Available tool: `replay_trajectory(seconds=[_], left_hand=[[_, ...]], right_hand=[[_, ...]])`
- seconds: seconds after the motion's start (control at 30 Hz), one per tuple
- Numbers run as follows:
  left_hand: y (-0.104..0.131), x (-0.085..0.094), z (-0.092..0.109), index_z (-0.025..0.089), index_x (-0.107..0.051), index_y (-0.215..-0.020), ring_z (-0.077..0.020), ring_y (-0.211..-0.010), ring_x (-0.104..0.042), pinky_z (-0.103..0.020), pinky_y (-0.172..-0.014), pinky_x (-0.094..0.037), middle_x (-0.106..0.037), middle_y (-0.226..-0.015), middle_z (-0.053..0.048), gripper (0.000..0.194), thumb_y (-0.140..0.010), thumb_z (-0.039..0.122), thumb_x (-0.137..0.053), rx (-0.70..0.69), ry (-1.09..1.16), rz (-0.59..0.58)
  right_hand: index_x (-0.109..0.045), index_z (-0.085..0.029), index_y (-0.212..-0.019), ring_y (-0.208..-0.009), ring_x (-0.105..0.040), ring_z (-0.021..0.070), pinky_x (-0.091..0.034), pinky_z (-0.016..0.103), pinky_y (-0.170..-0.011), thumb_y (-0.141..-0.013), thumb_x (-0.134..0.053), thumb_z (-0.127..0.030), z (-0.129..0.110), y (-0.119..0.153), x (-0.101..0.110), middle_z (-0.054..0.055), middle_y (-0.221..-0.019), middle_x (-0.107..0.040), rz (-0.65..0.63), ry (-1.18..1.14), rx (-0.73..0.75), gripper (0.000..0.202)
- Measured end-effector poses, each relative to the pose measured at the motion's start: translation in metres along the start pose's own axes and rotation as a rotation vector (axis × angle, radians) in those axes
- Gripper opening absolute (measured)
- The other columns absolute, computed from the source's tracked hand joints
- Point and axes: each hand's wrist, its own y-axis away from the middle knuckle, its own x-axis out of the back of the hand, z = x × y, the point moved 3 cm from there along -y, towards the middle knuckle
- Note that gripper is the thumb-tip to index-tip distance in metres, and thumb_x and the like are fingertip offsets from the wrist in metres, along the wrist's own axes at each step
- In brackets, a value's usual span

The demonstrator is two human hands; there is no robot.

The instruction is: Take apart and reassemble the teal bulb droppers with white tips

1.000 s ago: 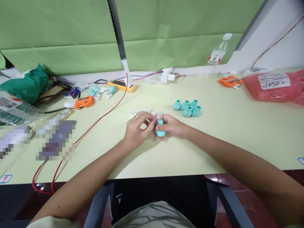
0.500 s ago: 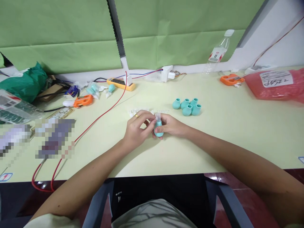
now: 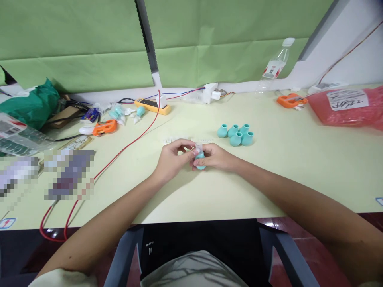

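Note:
My right hand [image 3: 217, 156] is closed round a small teal rubber bulb [image 3: 200, 165], its thumb across the front. A clear plastic piece [image 3: 199, 147] stands up out of the bulb's mouth. At that clear piece, my left hand [image 3: 176, 157] pinches with thumb and forefinger. Fingers hide part of where the two pieces meet. Several teal bulbs [image 3: 236, 138] stand in a cluster with open mouths, beyond my right hand. Small clear plastic pieces [image 3: 173, 139] lie on the table just behind my left hand.
An orange-handled tool [image 3: 291, 100] and a red plastic package [image 3: 344, 107] lie at the right. At the back stand a clear bottle [image 3: 275, 65] and a yellow multimeter-like device [image 3: 152, 106]. A red cable [image 3: 128, 144] crosses the left side, near another orange tool [image 3: 104, 127] and a green bag [image 3: 32, 103].
My left thumb has moved up and inward onto the clear piece, and the left fingers have drawn closer round it. The bulb has risen slightly; my right hand keeps its hold.

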Motion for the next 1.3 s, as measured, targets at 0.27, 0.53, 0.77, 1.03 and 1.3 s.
replay_trajectory(seconds=[0.27,0.53,0.77,1.03,1.3], left_hand=[[0.001,-0.002,0.001,0.025,-0.079,-0.1,-0.0207,-0.109,-0.067,-0.039,-0.096,-0.052,-0.076,-0.109,-0.005,0.015,-0.086,0.029,-0.076,-0.109,-0.007,-0.079],[0.003,-0.006,0.005,0.025,-0.079,-0.102,-0.0199,-0.108,-0.065,-0.036,-0.09,-0.05,-0.074,-0.107,-0.006,0.015,-0.087,0.025,-0.075,-0.165,0.019,-0.087],[0.004,-0.005,0.007,0.026,-0.079,-0.103,-0.0231,-0.118,-0.064,-0.041,-0.099,-0.054,-0.074,-0.118,-0.007,0.017,-0.086,0.027,-0.078,-0.108,0.143,-0.149],[0.008,-0.009,0.014,0.023,-0.078,-0.107,-0.0184,-0.088,-0.069,-0.024,-0.051,-0.058,-0.07,-0.119,-0.009,0.022,-0.087,0.032,-0.076,0.018,0.291,-0.214],[0.009,-0.009,0.01,0.023,-0.078,-0.105,-0.0217,-0.109,-0.066,-0.033,-0.082,-0.062,-0.072,-0.112,-0.008,0.017,-0.088,0.027,-0.075,-0.132,0.193,-0.145]], right_hand=[[-0.069,-0.015,-0.088,-0.081,-0.064,0.0173,-0.05,0.03,-0.074,-0.08,-0.08,-0.04,0.002,0.001,0.001,0.004,-0.085,-0.071,0.001,0.144,0.049,0.028],[-0.067,-0.015,-0.087,-0.079,-0.058,0.0165,-0.045,0.03,-0.074,-0.081,-0.077,-0.034,-0.008,0.003,-0.003,0.001,-0.083,-0.064,0.05,0.236,0.145,0.022],[-0.068,-0.016,-0.086,-0.08,-0.063,0.0171,-0.049,0.03,-0.073,-0.086,-0.074,-0.036,-0.012,0.004,-0.007,0.003,-0.083,-0.069,-0.035,0.171,0.16,0.021],[-0.068,-0.015,-0.088,-0.079,-0.068,0.017,-0.053,0.03,-0.071,-0.091,-0.072,-0.039,-0.012,0.004,-0.012,0.005,-0.085,-0.072,-0.173,0.044,0.162,0.025],[-0.068,-0.015,-0.088,-0.081,-0.067,0.0169,-0.053,0.032,-0.078,-0.09,-0.074,-0.04,-0.01,0.004,-0.013,0.005,-0.086,-0.071,-0.158,0.045,0.173,0.026]])
